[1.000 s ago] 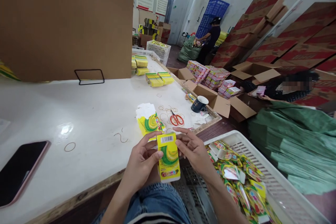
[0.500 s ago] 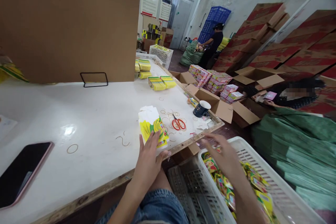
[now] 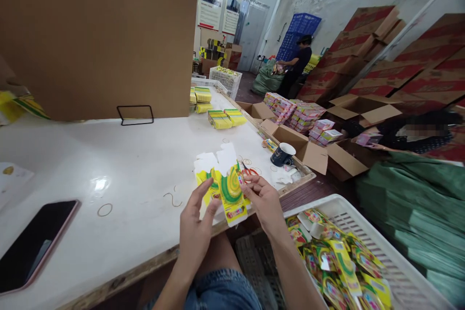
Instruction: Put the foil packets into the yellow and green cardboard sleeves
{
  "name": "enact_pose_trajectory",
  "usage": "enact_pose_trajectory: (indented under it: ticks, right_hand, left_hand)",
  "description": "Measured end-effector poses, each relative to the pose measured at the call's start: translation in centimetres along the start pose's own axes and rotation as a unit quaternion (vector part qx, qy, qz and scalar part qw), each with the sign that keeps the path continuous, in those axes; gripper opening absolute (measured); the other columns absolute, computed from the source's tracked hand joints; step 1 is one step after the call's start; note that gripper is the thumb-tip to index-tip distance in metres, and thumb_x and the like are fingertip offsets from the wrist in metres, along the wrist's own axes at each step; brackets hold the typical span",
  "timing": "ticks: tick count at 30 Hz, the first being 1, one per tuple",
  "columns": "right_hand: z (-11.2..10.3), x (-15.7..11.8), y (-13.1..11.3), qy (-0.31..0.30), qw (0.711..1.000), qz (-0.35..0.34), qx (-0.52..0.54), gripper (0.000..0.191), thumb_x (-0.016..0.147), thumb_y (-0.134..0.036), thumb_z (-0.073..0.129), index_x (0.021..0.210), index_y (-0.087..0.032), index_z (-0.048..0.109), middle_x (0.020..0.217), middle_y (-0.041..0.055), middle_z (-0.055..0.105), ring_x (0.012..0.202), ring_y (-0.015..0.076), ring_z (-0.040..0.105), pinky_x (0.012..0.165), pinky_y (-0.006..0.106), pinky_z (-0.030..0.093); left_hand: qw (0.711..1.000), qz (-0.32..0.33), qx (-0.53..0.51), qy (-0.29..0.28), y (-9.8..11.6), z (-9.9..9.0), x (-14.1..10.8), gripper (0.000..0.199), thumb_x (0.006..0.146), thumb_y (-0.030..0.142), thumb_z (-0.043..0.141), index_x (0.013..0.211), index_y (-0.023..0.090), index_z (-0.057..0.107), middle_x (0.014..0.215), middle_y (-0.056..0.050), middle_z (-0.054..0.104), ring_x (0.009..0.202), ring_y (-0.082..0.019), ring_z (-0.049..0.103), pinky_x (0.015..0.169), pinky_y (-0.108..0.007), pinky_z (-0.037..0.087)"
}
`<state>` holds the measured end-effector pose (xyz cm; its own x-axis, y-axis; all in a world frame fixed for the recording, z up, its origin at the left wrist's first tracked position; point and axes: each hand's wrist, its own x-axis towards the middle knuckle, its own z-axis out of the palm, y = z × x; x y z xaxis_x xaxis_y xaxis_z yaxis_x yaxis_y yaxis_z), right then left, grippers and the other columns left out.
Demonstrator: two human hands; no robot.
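In front of me, a flattened yellow-and-green carton (image 3: 231, 189) with white flaps is tilted up above the table's front edge. My right hand (image 3: 264, 201) pinches its right side between thumb and fingers. My left hand (image 3: 198, 215) is at the carton's left, thumb and index finger apart, by a small stack of similar flat cartons (image 3: 203, 174) on the white table (image 3: 141, 164). The held carton covers part of this stack. Red-handled scissors (image 3: 250, 170) lie just behind my right fingers, partly hidden.
A dark mug (image 3: 282, 155) stands near the table's right corner. Bundled yellow cartons (image 3: 220, 118) lie farther back, and a phone (image 3: 36, 242) lies at left. Beside my right arm is a white basket (image 3: 390, 247) of loose yellow cartons. Two people work at the right.
My right hand has moved left from over the basket's edge and now holds a carton beside the stack. My left hand has come off the top of the stack, its thumb and index finger apart.
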<state>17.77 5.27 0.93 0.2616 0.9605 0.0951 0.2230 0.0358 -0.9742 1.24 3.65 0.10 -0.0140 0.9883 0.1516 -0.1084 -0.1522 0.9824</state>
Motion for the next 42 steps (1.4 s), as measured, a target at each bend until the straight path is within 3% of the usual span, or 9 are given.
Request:
enact_pose_trajectory:
  ticks: [4,9,18,22,26,30,33,39,42]
  right_hand:
    - [0.8,-2.2,-1.7,-0.034,0.977,0.076,0.195,0.031,0.065,-0.039,0.079,0.080,-0.018,0.062,0.068,0.0018,0.071,0.062,0.0162,0.064,0.062,0.029,0.052]
    - [1.3,-3.4,-2.5,-0.081,0.964,0.091,0.235,0.026,0.064,-0.035,0.081,0.079,-0.018,0.068,0.078,0.0037,0.074,0.072,0.0180,0.067,0.072,0.032,0.053]
    - [0.6,-4.4,-3.4,-0.143,0.973,0.075,0.165,0.033,0.066,-0.038,0.081,0.089,-0.017,0.069,0.086,0.0055,0.074,0.079,0.0207,0.067,0.076,0.034,0.052]
    - [1.2,-4.9,-3.3,-0.101,0.984,0.078,0.121,0.033,0.069,-0.046,0.076,0.076,-0.016,0.065,0.069,0.0032,0.070,0.064,0.0194,0.064,0.063,0.032,0.052]
    - [1.4,-5.1,-2.8,-0.044,0.996,0.031,0.075,0.030,0.076,-0.047,0.069,0.079,-0.018,0.060,0.071,0.0025,0.068,0.064,0.0179,0.061,0.062,0.030,0.050]
    - [0.4,-4.9,-3.3,-0.094,0.992,-0.005,0.083,0.051,0.079,-0.037,0.069,0.123,-0.025,0.046,0.092,0.0031,0.068,0.071,0.0163,0.061,0.065,0.028,0.050]
    - [-0.7,-4.6,-4.1,-0.174,0.978,-0.004,0.112,0.060,0.081,-0.037,0.066,0.133,-0.030,0.038,0.104,0.0039,0.065,0.079,0.0167,0.062,0.070,0.029,0.050]
    - [-2.4,-3.9,-4.9,-0.255,0.965,0.002,0.058,0.024,0.086,-0.041,0.060,0.100,-0.022,0.056,0.076,-0.0011,0.058,0.069,0.0139,0.055,0.061,0.023,0.042]
    - [-2.5,-3.7,-4.9,-0.244,0.969,-0.033,-0.013,0.024,0.088,-0.040,0.056,0.078,-0.018,0.058,0.068,-0.0021,0.051,0.063,0.0121,0.047,0.056,0.022,0.036]
  left_hand:
    - [0.960,-0.109,-0.232,-0.113,0.9,-0.2,0.0,0.043,0.078,0.041,0.068,0.113,0.017,0.065,0.121,-0.012,0.067,0.116,-0.030,0.058,0.095,-0.040,0.049]
    - [0.898,-0.163,-0.364,-0.183,1.6,-0.4,-0.7,0.044,0.067,0.043,0.078,0.103,0.019,0.071,0.108,-0.010,0.073,0.109,-0.030,0.062,0.090,-0.038,0.051]
    - [0.915,-0.162,-0.344,-0.136,1.6,0.0,-0.6,0.035,0.070,0.032,0.078,0.099,0.016,0.069,0.092,-0.008,0.075,0.092,-0.025,0.069,0.081,-0.033,0.054]
    - [0.939,-0.177,-0.283,-0.082,0.9,0.4,-0.6,0.030,0.075,0.033,0.073,0.096,0.014,0.064,0.082,-0.006,0.075,0.083,-0.022,0.070,0.074,-0.032,0.055]
    - [0.971,-0.135,-0.194,-0.039,1.3,0.4,-1.0,0.047,0.075,0.028,0.072,0.114,0.019,0.047,0.086,-0.003,0.073,0.083,-0.020,0.070,0.072,-0.028,0.054]
    - [0.971,-0.114,-0.178,-0.110,2.5,-0.3,-1.6,0.064,0.081,0.026,0.066,0.132,0.029,0.027,0.107,-0.006,0.069,0.092,-0.021,0.068,0.075,-0.031,0.055]
    - [0.960,-0.111,-0.181,-0.183,3.2,-1.0,-1.7,0.066,0.083,0.027,0.063,0.138,0.032,0.026,0.116,-0.008,0.064,0.099,-0.024,0.066,0.080,-0.034,0.054]
    - [0.923,-0.154,-0.247,-0.251,3.1,-1.3,-1.9,0.044,0.079,0.021,0.068,0.116,0.026,0.043,0.097,-0.005,0.070,0.084,-0.022,0.070,0.072,-0.031,0.054]
    - [0.914,-0.160,-0.262,-0.265,2.9,-1.1,-2.1,0.036,0.078,0.020,0.069,0.103,0.025,0.044,0.095,-0.004,0.070,0.079,-0.020,0.070,0.069,-0.029,0.053]
